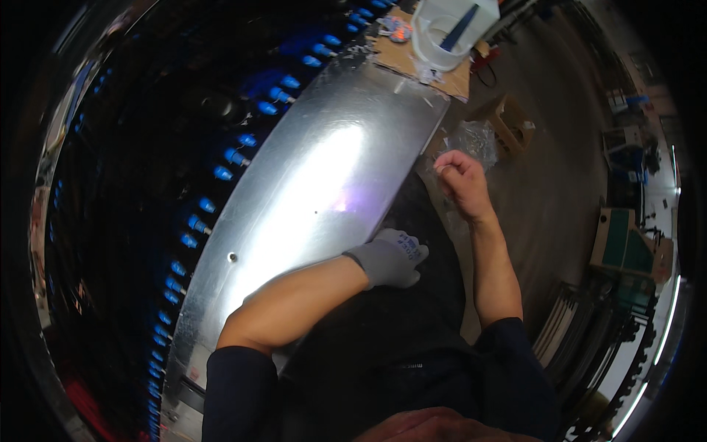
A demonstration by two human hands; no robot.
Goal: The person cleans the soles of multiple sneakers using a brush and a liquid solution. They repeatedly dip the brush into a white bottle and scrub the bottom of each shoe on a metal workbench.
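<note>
My left hand (390, 258), in a grey knit glove, rests curled against my dark clothing beside the near edge of a shiny metal worktop (294, 214). Its fingers are bent inward, and anything inside them is hidden. Farther right, my bare right hand (464, 183) is raised past the worktop's right edge. The fingers there are folded toward the thumb; whatever they pinch, if anything, is too small to make out. My left forearm crosses over the lower part of the metal surface.
Along the worktop's left edge runs a row of several blue fittings (232, 156). A white plastic container (426, 48) with a dark blue tool (460, 28) stands on cardboard (398, 60) at the far end. Clear plastic wrap (473, 140) and a cardboard box (509, 125) lie beyond my right hand.
</note>
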